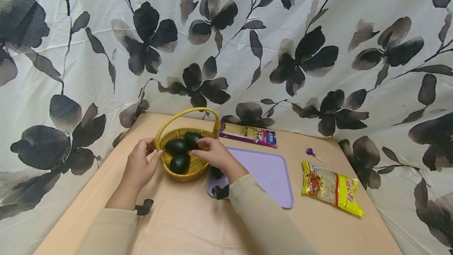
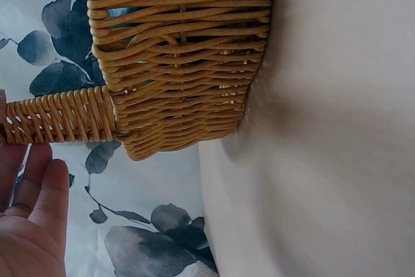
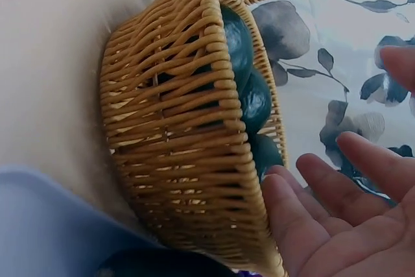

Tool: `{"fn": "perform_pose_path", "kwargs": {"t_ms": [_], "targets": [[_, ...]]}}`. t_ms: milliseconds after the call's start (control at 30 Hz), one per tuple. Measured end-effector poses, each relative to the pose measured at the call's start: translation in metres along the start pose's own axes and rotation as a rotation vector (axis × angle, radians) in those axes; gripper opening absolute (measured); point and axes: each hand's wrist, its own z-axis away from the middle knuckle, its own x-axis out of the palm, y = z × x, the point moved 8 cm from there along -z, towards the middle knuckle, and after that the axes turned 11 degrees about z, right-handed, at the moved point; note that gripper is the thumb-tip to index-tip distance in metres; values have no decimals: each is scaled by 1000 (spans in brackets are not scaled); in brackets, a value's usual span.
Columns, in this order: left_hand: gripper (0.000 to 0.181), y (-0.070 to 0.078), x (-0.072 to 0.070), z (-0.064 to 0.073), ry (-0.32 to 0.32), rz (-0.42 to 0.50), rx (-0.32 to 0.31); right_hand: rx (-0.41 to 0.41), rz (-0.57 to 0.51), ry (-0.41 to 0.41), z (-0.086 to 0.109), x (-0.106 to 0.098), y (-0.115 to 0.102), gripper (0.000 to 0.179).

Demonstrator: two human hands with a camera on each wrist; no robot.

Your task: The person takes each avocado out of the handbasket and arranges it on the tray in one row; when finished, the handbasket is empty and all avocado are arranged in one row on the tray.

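A yellow wicker basket (image 1: 191,175) with an arched handle (image 1: 177,115) stands left of the table's middle. Inside lie three dark green avocados (image 1: 179,163). At the basket's left side, my left hand (image 1: 139,165) holds the handle low down between thumb and fingers; the left wrist view shows its fingers (image 2: 48,199) against the woven handle. My right hand (image 1: 216,154) is over the basket's right rim, close to the avocados, its fingers extended and nothing in its grasp. Another dark green avocado (image 1: 216,173) sits on the lilac tray (image 1: 262,168), partly hidden by my right wrist.
Behind the tray lies a purple-edged flat packet (image 1: 247,133). Farther right are a purple-wrapped lollipop (image 1: 311,152) and a yellow food bag (image 1: 332,188). A floral cloth (image 1: 244,70) hangs along the table's back and sides. The tray's left edge is close to the basket.
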Motion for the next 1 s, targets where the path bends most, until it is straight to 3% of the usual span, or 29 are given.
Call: {"fn": "perform_pose_path", "kwargs": {"t_ms": [467,633,1000], "targets": [[40,0,0,0,1,18,1,80,5,-58,-16,18,-8,60],[42,0,0,-1,-11,9,-8,127,69,-59,-18,23,-11,57],[41,1,-1,0,-19,11,-2,211,67,-171,-21,38,-10,59]]}}
